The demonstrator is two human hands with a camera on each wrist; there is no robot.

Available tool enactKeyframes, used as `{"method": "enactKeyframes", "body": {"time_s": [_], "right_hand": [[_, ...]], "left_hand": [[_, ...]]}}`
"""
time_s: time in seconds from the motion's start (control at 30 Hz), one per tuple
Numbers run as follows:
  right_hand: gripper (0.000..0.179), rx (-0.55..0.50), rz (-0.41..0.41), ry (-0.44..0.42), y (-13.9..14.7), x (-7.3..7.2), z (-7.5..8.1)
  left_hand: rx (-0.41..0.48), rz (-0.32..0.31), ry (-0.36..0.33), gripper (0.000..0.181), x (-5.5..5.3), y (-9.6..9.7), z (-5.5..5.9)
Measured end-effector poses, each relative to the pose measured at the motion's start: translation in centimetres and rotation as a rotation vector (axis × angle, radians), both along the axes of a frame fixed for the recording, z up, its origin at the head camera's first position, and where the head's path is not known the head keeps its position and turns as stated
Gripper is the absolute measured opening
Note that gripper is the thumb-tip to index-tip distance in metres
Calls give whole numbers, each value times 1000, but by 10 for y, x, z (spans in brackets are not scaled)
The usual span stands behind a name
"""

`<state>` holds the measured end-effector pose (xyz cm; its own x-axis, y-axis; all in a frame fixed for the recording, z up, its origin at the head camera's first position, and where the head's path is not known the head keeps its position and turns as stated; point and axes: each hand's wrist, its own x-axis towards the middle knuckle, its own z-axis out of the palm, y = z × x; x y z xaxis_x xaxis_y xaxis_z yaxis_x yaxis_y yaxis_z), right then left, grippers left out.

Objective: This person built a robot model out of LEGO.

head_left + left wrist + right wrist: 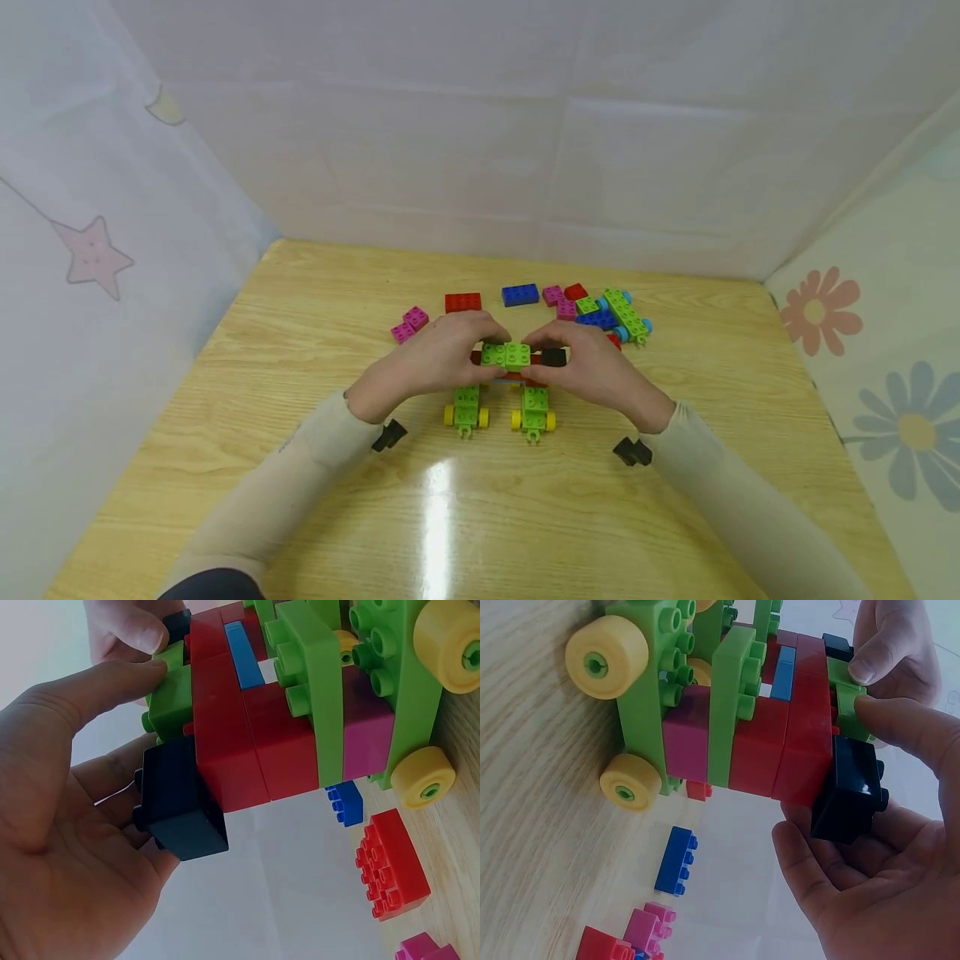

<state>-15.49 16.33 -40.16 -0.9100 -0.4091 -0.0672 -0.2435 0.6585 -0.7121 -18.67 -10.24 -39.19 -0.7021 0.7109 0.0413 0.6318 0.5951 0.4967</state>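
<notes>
A tall toy-brick build stands on two green wheeled bases with yellow wheels. Magenta, green and red bricks rise above them, a light blue piece among the reds. On top, two green bricks sit side by side between black bricks at the ends. With thumb and fingers, my left hand pinches the left green brick. Opposite it, my right hand pinches the right green brick, its thumb on the near side. The far-side fingers are partly hidden.
Behind the build lie a red brick and a blue brick. Two pink bricks are at the left. To the right are several pink, red, blue and green bricks beside a green wheeled base with blue wheels. White cloth hangs behind the table.
</notes>
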Motion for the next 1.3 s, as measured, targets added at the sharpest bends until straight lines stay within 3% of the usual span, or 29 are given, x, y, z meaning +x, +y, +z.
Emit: {"method": "enactKeyframes", "body": {"time_s": [0.33,0.63,1.0,1.3], "right_hand": [[38,-33,28,20,-2,-2,0],[36,-8,18,-4,-3,-3,0],[34,11,34,20,-8,-5,6],[32,32,43,56,-10,-6,7]], "left_hand": [[21,-8,-6,37,0,0,-1],[31,-6,7,34,2,0,-4],[65,11,-20,33,1,-2,-4],[58,15,-1,31,-1,-1,-5]]}}
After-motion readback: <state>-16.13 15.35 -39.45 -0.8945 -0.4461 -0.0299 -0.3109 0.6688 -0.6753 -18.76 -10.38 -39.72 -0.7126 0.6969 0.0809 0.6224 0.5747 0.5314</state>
